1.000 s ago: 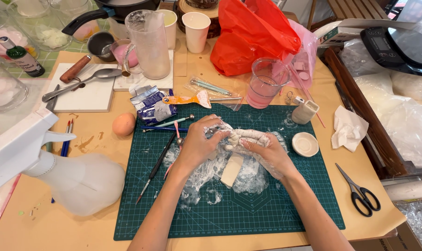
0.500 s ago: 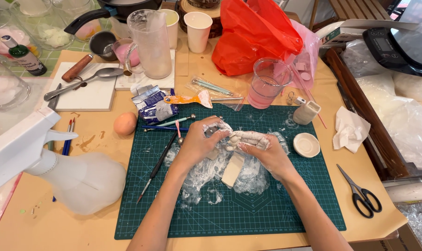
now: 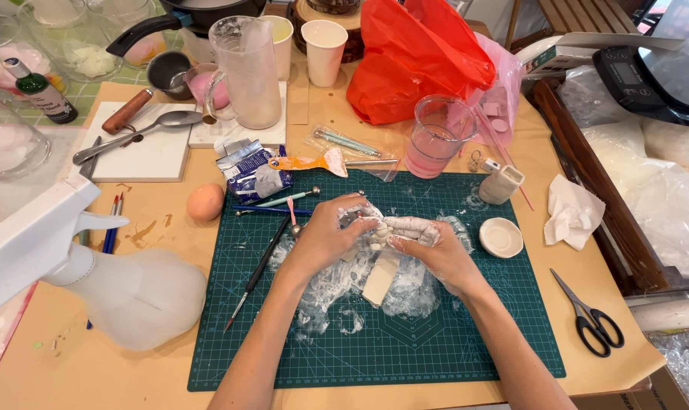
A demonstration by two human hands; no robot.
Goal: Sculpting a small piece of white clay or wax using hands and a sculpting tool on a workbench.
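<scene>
Surface: green cutting mat, pretty cluttered
Left hand: gripping the plastic-wrapped clay lump
Right hand: gripping it too
Progress: lump's still wrapped

Egg, scissors, white spray bottle, pink-liquid cup, red bag, paper cup, small white dish.

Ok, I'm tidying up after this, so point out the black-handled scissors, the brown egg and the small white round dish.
Black-handled scissors (image 3: 590,319): head view, on the pivot.
Brown egg (image 3: 205,202): head view, middle of the shell.
Small white round dish (image 3: 501,237): head view, its centre.
</scene>
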